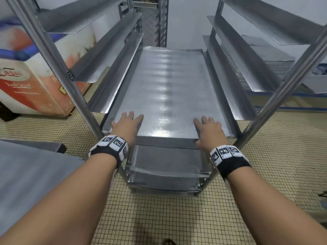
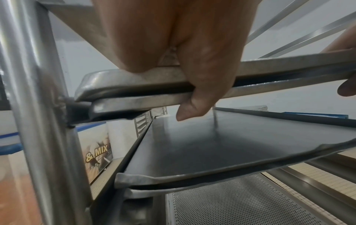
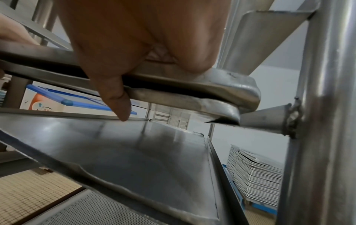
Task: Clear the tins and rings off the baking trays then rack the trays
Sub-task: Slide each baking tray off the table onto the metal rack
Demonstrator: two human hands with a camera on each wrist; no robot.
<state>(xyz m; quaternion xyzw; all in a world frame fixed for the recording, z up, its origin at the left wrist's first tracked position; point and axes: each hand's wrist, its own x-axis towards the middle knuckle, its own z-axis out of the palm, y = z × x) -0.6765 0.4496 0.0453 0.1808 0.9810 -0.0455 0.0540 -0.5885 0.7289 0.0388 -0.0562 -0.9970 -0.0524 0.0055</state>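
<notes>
Tray: bare metal baking tray (image 1: 168,92) under both your palms, sitting on the rack's side runners (image 1: 113,80) and reaching away from you into the rack (image 1: 58,64); near edge at your wrists, no tins or rings on it.
Left hand: your left hand (image 1: 126,123) lies flat on top at the near left corner, fingers spread; left wrist view shows the thumb (image 2: 194,106) hooked below the rim — so it grasps the tray edge.
Right hand: your right hand (image 1: 208,129) mirrors it at the near right corner, thumb (image 3: 119,103) wrapped under the rim, fingers flat on top — gripping too.
Second rim: both wrist views show another metal edge tight under the one you hold; cannot tell if it is a second tray or the rack's crossbar.
Handling: looks thin, stiff sheet metal, light for its size but long, so it would probably twist or jam if one side leads; smooth top is likely slippery.
Hold: keep to the rolled near rim at both corners, even pressure.
Below hands: darker tray (image 2: 221,144) one level down, perforated tray (image 1: 166,161) lower still.
Beyond right hand: stack of trays (image 3: 256,172) outside the rack.
</notes>
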